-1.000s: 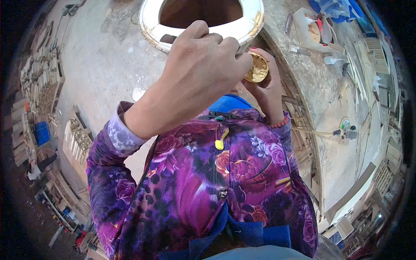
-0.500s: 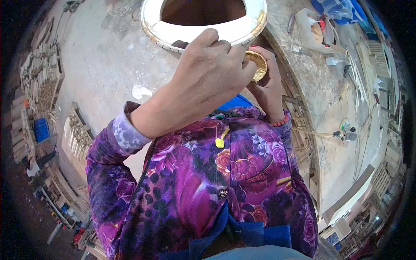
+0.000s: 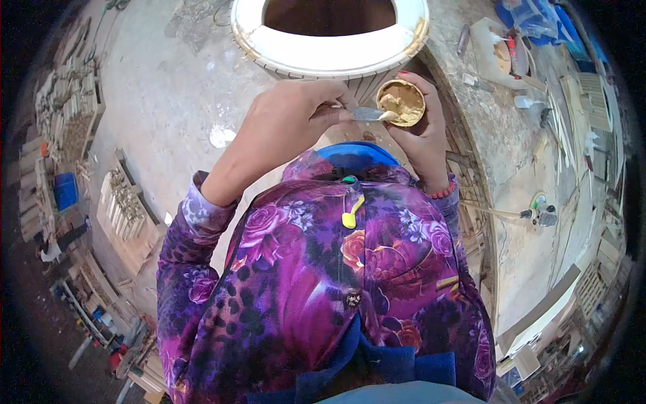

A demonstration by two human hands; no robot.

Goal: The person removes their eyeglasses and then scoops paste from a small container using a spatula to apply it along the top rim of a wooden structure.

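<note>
My left hand (image 3: 286, 118) is closed, its fingers pinching a small metal putty knife (image 3: 367, 114). The blade points right, and a dab of pale filler sits on its tip at the cup's rim. My right hand (image 3: 427, 131) wraps round a small round cup (image 3: 422, 101), tilted so its opening faces me. Yellowish putty (image 3: 402, 101) lies inside the cup. Just beyond both hands stands a round piece with a white ring-shaped top (image 3: 330, 52) and a dark opening. Brownish marks show on its edge, and slats run down its side.
Bundled wooden sticks (image 3: 124, 209) lie on the floor to the left, near a blue bin (image 3: 65, 190). At the right are a tray (image 3: 494, 57) with tools, a white bottle (image 3: 528, 102) and a hand tool (image 3: 542, 212) on the worn board surface.
My left hand has drawn back from the ring's edge and come down and left, bringing the blade to the cup. The cup has tipped, so its putty now shows.
</note>
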